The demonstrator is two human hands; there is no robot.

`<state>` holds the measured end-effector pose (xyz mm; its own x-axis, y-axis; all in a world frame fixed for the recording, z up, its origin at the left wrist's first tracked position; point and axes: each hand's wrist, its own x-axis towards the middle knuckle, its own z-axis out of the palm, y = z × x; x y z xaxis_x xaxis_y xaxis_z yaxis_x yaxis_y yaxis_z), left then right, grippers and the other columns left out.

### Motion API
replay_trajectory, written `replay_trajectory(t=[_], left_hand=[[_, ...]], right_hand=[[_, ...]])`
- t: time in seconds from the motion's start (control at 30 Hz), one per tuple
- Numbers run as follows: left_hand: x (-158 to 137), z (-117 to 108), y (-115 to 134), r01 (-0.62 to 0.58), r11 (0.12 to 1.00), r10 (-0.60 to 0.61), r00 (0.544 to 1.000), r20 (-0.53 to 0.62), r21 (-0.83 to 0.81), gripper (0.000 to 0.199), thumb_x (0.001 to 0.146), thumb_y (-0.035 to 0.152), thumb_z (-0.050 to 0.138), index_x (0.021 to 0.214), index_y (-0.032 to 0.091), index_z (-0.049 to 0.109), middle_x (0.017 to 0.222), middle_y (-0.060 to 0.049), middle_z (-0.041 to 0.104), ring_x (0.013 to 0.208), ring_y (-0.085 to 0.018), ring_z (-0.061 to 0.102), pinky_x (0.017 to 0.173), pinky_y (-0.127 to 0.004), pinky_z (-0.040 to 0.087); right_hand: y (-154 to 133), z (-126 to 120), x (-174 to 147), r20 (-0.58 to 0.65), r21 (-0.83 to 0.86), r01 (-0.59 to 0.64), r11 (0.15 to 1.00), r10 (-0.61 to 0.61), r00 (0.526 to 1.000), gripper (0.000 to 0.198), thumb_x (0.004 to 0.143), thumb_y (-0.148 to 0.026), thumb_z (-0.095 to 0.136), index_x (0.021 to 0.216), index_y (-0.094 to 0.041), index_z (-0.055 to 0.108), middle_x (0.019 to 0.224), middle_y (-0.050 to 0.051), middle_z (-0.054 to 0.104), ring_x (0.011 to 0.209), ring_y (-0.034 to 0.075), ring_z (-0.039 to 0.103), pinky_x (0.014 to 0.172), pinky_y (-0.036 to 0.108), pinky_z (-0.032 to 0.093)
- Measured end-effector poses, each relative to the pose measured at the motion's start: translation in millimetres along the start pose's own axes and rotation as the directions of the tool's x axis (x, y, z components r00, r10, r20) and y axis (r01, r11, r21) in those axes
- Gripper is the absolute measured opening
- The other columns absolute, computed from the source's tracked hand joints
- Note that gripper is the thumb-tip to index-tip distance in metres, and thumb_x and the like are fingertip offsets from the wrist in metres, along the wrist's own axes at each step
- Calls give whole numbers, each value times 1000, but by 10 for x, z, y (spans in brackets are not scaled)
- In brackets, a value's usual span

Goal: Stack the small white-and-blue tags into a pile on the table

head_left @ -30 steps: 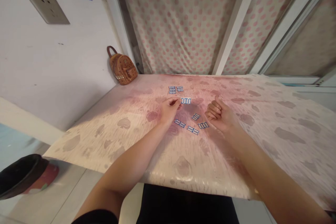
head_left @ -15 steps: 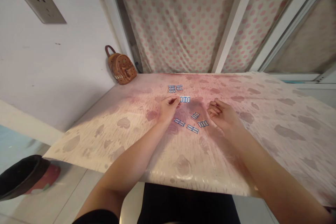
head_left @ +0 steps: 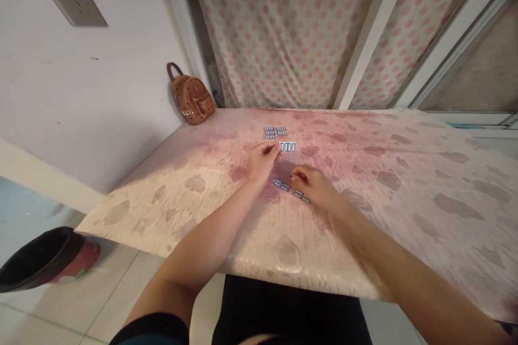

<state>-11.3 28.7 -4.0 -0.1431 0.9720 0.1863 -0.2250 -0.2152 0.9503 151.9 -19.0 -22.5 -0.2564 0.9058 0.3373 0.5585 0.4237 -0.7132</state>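
My left hand (head_left: 264,161) is closed, thumb and finger pinching a small white card with blue-outlined boxes (head_left: 288,147) raised above the table. Just to its right and nearer, my right hand (head_left: 309,180) is low over the table with its fingers drawn together; whatever they hold, if anything, is hidden. Two blue-and-white pieces lie by it: a left piece (head_left: 281,184) and a right piece (head_left: 301,196), the latter close under the hand. Farther back, several similar small pieces (head_left: 269,133) sit in a neat group of rows, beyond the left hand.
A patterned plastic cloth covers the table (head_left: 194,215). A small brown backpack (head_left: 193,98) leans against the wall at the back left. A dark bin (head_left: 44,259) stands on the floor at left. A dotted curtain (head_left: 283,32) hangs behind the table.
My right hand has moved left and nearer, over the loose pieces, and two of them no longer show. My left hand keeps its pinch on the card. The view has shifted slightly.
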Motion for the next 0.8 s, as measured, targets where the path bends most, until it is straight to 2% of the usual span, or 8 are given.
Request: replay_trajectory(t=[0.1,0.17,0.27,0.37,0.43,0.53,0.67,0.8], left_hand=[[1,-10,8,-15,1000,15,1000,6,-13,13,76,28,74,78,16,74,72,-3,69,63,-11,63,62,-22,53],[-3,-16,16,-27,1000,27,1000,11,-11,14,76,30,75,78,16,74,73,-3,70,64,-11,63,62,-23,53],[-6,-16,26,-22,1000,22,1000,14,-15,16,74,32,76,77,16,74,74,-3,70,65,-11,64,63,-23,54],[-5,-6,25,-6,1000,6,1000,14,-24,17,73,32,77,76,16,73,74,-3,70,64,-11,64,63,-23,54],[-6,1,22,2,1000,-2,1000,10,-24,16,73,30,77,76,15,73,73,-3,70,63,-11,64,62,-23,54],[-13,8,19,6,1000,-5,1000,8,-23,13,73,28,76,76,15,73,72,-2,69,63,-11,63,60,-22,53],[-20,14,9,14,1000,-14,1000,5,-4,14,73,28,77,77,15,74,71,-2,70,63,-11,64,61,-22,54],[-20,12,-4,19,999,-19,1000,7,28,16,73,30,78,76,15,73,72,-3,71,64,-13,66,64,-26,55]], right_hand=[[-10,-41,5,-42,-57,19,998,-21,999,13,85,-22,51,81,-24,63,84,4,67,76,20,60,72,33,43],[56,-164,23,-154,-50,-33,998,25,988,18,87,-21,46,86,-25,64,87,4,69,76,19,61,72,34,44],[228,-363,49,-249,-90,-108,990,82,965,16,85,-21,48,86,-25,64,87,4,70,79,20,63,73,34,45],[383,-424,64,-222,-181,-221,958,179,958,6,81,-28,60,79,-23,63,81,5,68,75,21,61,69,33,43],[432,-385,76,-158,-225,-258,940,226,961,13,75,-33,69,74,-22,61,79,5,65,72,20,59,65,32,42],[431,-308,103,-113,-274,-247,929,224,968,23,66,-35,77,70,-22,58,75,3,60,69,19,55,62,31,38],[394,-291,125,-72,-261,-257,930,247,966,24,67,-32,76,67,-23,53,69,1,56,66,18,51,60,30,35],[384,-285,103,-97,-217,-250,944,234,967,26,66,-26,75,68,-24,48,66,-1,55,63,16,50,58,29,32]])
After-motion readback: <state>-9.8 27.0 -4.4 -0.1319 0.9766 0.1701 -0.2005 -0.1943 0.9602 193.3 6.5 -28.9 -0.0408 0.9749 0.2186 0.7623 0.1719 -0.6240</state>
